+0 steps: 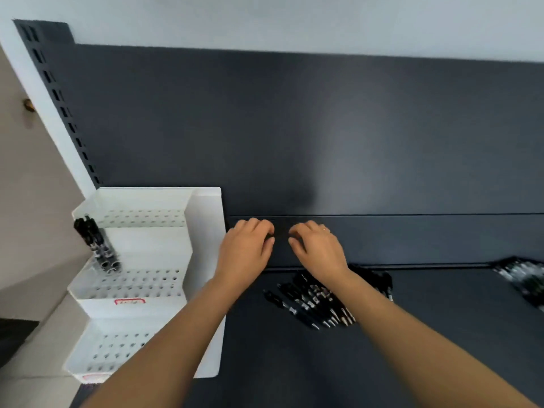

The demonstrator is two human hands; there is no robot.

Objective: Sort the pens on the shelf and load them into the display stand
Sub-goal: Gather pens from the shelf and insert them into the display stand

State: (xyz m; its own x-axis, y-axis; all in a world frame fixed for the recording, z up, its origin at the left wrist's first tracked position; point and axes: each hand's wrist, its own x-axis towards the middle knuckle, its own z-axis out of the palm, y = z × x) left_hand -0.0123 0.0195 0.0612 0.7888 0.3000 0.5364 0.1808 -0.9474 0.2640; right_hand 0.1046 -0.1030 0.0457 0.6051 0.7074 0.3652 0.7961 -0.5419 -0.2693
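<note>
My left hand (247, 245) and right hand (316, 248) curl just beyond the pens (312, 301) on the shelf (426, 334); holding anything, I cannot tell.

Dark shelf (412, 334): pens (312, 304), white stand (206, 231).

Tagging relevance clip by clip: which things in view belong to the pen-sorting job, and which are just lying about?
Job: loose pens, right-edge pens, loaded pens, display stand, shelf, left hand, right hand.
Lying about: brown object on the side wall.
</note>
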